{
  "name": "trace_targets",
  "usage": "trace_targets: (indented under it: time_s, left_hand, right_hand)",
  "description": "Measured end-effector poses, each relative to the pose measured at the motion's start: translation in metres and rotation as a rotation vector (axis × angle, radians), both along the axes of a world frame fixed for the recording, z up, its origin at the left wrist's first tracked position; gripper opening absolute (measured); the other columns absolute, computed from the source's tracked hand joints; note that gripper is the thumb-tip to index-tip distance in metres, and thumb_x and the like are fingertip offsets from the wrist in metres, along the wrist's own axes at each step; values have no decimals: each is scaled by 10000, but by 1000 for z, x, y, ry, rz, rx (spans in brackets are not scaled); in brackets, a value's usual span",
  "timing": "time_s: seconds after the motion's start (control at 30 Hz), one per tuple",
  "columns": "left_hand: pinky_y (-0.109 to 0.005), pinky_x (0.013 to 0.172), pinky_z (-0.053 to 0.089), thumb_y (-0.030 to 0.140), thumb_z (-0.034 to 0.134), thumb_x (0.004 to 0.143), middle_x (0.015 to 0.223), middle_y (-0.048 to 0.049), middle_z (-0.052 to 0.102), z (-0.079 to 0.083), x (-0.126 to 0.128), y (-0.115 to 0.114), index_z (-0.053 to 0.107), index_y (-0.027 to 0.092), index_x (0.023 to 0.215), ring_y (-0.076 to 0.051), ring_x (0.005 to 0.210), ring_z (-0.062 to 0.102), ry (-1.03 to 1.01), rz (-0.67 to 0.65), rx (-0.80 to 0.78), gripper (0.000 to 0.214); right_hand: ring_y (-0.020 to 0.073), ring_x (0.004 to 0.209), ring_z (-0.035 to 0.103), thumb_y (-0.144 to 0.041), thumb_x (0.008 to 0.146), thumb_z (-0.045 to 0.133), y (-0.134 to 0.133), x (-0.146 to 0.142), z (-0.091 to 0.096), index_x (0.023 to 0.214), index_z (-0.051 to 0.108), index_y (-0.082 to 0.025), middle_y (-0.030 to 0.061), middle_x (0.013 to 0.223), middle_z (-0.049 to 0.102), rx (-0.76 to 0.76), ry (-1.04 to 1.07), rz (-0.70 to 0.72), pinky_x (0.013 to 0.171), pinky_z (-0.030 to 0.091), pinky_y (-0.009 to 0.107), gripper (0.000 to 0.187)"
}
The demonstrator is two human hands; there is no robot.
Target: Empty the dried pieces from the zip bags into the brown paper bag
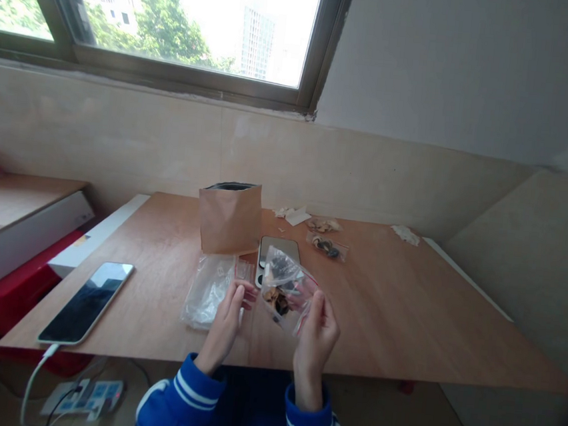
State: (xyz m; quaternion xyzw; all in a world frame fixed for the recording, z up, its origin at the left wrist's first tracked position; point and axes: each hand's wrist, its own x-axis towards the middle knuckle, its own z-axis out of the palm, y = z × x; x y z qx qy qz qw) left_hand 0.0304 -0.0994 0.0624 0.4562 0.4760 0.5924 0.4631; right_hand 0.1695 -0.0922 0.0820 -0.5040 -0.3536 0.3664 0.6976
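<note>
My right hand [318,327] pinches the edge of a clear zip bag [287,287] that has a red seal line and brown dried pieces inside. The bag is held up above the table, tilted, partly covering a small flat scale [279,249]. Just left of the bag is my left hand [226,315], its fingers apart and holding nothing that I can see. Beneath and beside it lie flat clear plastic bags [203,292]. A brown paper pouch [230,220] stands upright behind them, its top open.
Two small bags of dried pieces, one pale [324,225] and one darker [329,247], lie beyond the scale. Crumpled white paper [294,215] is at the back, with another scrap [405,235] farther right. A phone [87,302] with a white cable [38,363] rests near the left edge.
</note>
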Motion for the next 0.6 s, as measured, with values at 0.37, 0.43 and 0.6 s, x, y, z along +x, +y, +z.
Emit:
trace_targets:
  time_s: [0.37, 0.43, 0.6]
  left_hand:
    - [-204, 367, 309, 750, 405, 809, 696, -73, 677, -6, -16, 13, 659, 84, 1067, -105, 439, 479, -290, -29, -246, 758]
    - [-196, 391, 329, 711, 447, 819, 679, -51, 664, -6, -24, 21, 656, 98, 1041, -109, 473, 505, -293, 25, -187, 684]
    - [-216, 433, 382, 666, 489, 821, 708, -39, 655, -32, -38, 47, 635, 127, 959, -135, 534, 564, -224, 172, -164, 575]
  right_hand:
    - [187, 943, 609, -437, 895, 544, 10, -48, -4, 1149, 516, -195, 110, 1138, 605, 104, -206, -8, 817, 516, 342, 353]
    - [180, 923, 585, -356, 909, 528, 11, -48, 4, 1076, 545, -202, 87, 1069, 597, 213, -390, -3, 850, 498, 347, 228]
    - [201, 990, 601, -208, 932, 415, 39, -48, 17, 1077, 623, -210, 93, 1035, 627, 352, -618, 373, 910, 491, 363, 253]
